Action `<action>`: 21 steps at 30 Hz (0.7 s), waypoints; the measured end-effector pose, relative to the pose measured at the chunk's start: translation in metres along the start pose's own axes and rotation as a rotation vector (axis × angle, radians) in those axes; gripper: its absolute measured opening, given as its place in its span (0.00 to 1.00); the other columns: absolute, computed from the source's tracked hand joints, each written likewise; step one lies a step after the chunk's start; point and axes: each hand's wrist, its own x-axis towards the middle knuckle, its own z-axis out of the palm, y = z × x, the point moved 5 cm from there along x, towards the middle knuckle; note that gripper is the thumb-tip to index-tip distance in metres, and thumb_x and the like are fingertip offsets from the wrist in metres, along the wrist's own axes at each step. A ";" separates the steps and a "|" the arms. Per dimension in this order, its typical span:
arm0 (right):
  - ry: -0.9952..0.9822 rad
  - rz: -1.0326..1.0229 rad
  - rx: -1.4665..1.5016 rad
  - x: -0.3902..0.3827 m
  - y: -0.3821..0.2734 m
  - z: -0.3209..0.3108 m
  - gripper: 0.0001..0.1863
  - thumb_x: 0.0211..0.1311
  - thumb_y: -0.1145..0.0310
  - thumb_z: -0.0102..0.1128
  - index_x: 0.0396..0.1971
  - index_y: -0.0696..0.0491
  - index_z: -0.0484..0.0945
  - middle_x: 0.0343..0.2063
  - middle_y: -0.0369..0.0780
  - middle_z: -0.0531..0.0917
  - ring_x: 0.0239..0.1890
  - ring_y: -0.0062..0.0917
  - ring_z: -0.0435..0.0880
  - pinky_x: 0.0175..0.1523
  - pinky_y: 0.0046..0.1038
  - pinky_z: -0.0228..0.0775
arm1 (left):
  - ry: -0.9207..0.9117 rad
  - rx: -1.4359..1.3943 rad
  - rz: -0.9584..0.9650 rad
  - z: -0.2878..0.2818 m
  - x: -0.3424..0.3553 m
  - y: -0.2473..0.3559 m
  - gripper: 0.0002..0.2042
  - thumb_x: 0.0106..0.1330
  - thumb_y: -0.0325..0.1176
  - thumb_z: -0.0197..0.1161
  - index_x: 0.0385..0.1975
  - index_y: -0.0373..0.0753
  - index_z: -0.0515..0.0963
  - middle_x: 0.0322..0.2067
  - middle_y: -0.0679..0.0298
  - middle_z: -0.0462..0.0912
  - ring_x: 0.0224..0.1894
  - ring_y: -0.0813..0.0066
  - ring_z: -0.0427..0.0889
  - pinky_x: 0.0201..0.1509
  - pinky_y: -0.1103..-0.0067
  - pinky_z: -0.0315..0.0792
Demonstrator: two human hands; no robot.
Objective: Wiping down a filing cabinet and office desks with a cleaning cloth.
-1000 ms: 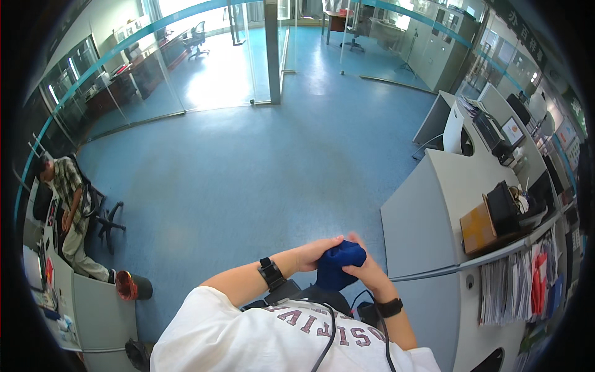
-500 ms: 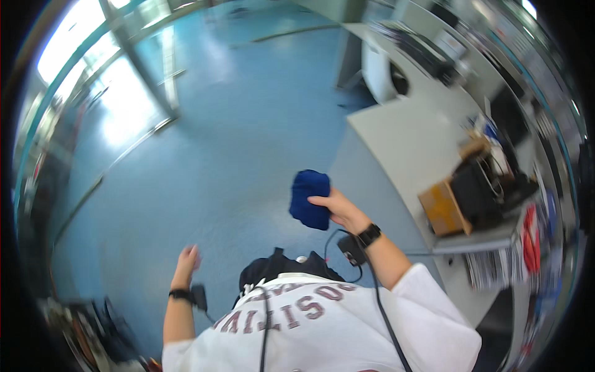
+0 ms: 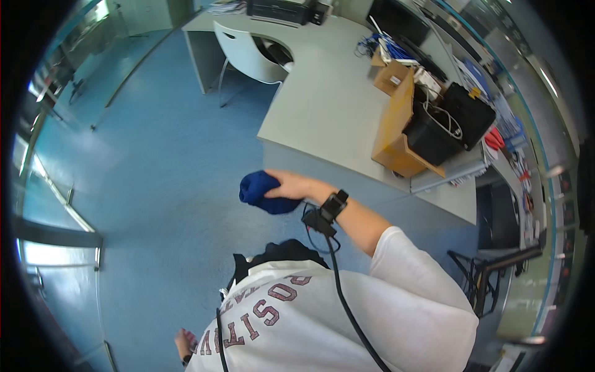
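Observation:
A dark blue bundle of folded cloth [image 3: 260, 191] is held out in front of my body, above the blue floor. My right hand [image 3: 290, 186] grips it from the right side, with the thumb on top and the other fingers mostly hidden beneath. The cloth's left end shows a rolled fold. Low beside the white shirt hangs my left hand [image 3: 185, 341], partly cut off by the shirt. Its fingers are loosely bent and slightly apart, and I see nothing in them.
A pale desk [image 3: 334, 93] stands ahead to the right, its corner beyond the cloth. It carries an open cardboard box [image 3: 396, 133], a black case [image 3: 437, 133], a printer [image 3: 282, 9] and a monitor [image 3: 396, 28]. A white chair [image 3: 245, 56] sits at the desk.
My view has turned right, so the desk and chair now stand more directly ahead. The cloth stays in my right hand, tilted more sideways. My left hand has dropped lower in the picture.

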 end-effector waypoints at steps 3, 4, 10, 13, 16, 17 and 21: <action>0.100 0.178 0.314 -0.010 -0.003 -0.043 0.22 0.48 0.68 0.60 0.46 0.55 0.68 0.40 0.41 0.76 0.41 0.24 0.74 0.47 0.26 0.65 | -0.089 0.254 0.197 0.056 0.008 0.144 0.14 0.56 0.44 0.51 0.33 0.40 0.68 0.27 0.64 0.73 0.26 0.72 0.74 0.26 0.75 0.67; 0.193 0.131 0.276 -0.014 0.002 -0.059 0.24 0.49 0.69 0.60 0.48 0.56 0.67 0.40 0.40 0.76 0.42 0.24 0.73 0.48 0.26 0.65 | -0.076 0.304 0.222 0.084 0.002 0.187 0.14 0.56 0.45 0.52 0.34 0.42 0.68 0.28 0.66 0.73 0.27 0.74 0.73 0.27 0.76 0.66; 0.898 0.327 0.538 -0.035 0.093 -0.111 0.26 0.47 0.68 0.61 0.48 0.59 0.66 0.41 0.43 0.76 0.43 0.27 0.74 0.49 0.25 0.65 | -0.239 0.409 0.419 0.227 -0.013 0.336 0.13 0.57 0.44 0.54 0.37 0.46 0.70 0.29 0.70 0.74 0.28 0.80 0.72 0.28 0.80 0.64; 1.227 0.660 -0.126 -0.050 0.125 -0.155 0.28 0.44 0.64 0.63 0.47 0.57 0.67 0.42 0.49 0.74 0.47 0.38 0.72 0.51 0.32 0.63 | -0.350 0.552 0.541 0.277 -0.017 0.381 0.09 0.59 0.41 0.54 0.33 0.43 0.71 0.25 0.72 0.73 0.25 0.84 0.71 0.24 0.86 0.63; 1.269 0.925 -0.383 -0.045 0.172 -0.186 0.30 0.44 0.67 0.62 0.50 0.52 0.62 0.47 0.46 0.67 0.47 0.42 0.70 0.50 0.37 0.64 | -0.361 0.693 0.572 0.292 -0.001 0.401 0.09 0.57 0.38 0.55 0.31 0.40 0.72 0.21 0.70 0.74 0.19 0.83 0.72 0.16 0.86 0.62; 1.273 0.966 -0.377 -0.042 0.194 -0.194 0.30 0.44 0.67 0.62 0.51 0.50 0.63 0.49 0.46 0.66 0.47 0.43 0.69 0.50 0.38 0.64 | -0.345 0.741 0.527 0.296 -0.003 0.408 0.09 0.56 0.37 0.55 0.30 0.39 0.72 0.20 0.69 0.74 0.19 0.81 0.74 0.16 0.85 0.63; 0.946 1.167 -0.526 0.020 0.228 -0.213 0.32 0.46 0.61 0.60 0.54 0.45 0.60 0.53 0.45 0.62 0.52 0.46 0.63 0.54 0.41 0.58 | -0.230 0.848 0.486 0.277 0.001 0.437 0.10 0.54 0.38 0.55 0.30 0.37 0.72 0.21 0.67 0.75 0.19 0.78 0.74 0.16 0.83 0.64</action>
